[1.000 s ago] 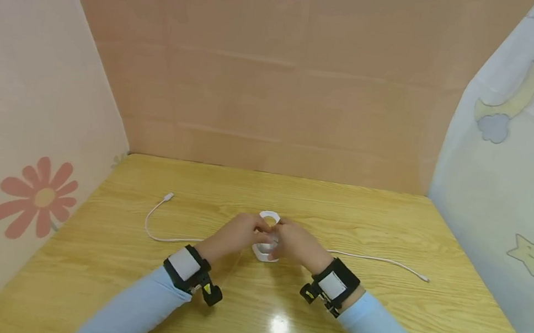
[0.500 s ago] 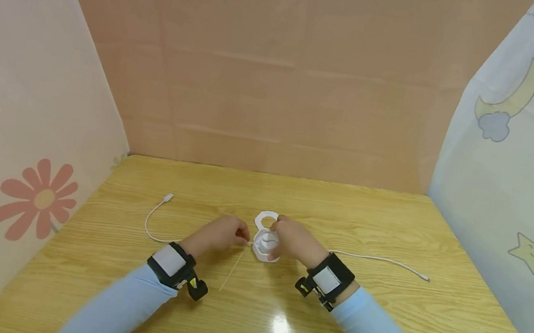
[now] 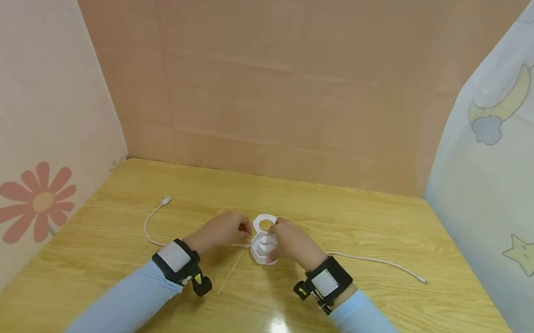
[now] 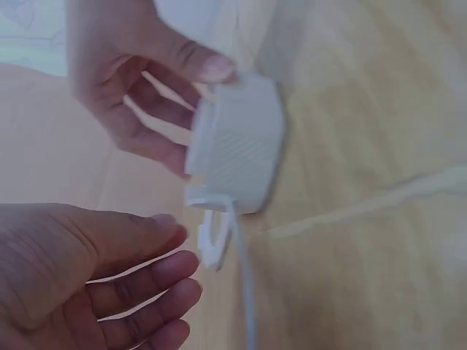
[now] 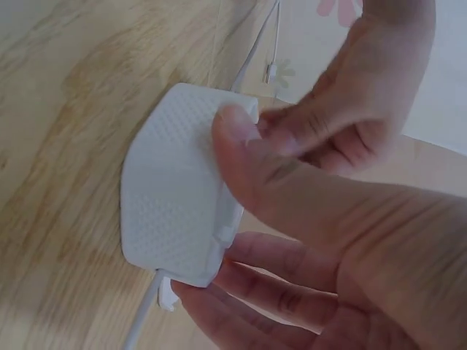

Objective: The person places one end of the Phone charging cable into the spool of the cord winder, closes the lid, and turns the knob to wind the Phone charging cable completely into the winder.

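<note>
Your right hand (image 3: 291,243) is gripping a white case (image 3: 264,248) at the middle of the wooden table (image 3: 378,319), thumb and fingers curled around it. Your left hand (image 3: 223,231) is hovering just beside the case, fingers loosely curled, holding nothing. A white cable (image 3: 375,262) is trailing out both sides.

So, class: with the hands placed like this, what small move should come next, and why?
Probably the left hand should pinch the white cable at the case's slot. The right hand grips the white winder case, lid open; the left hand holds nothing.
</note>
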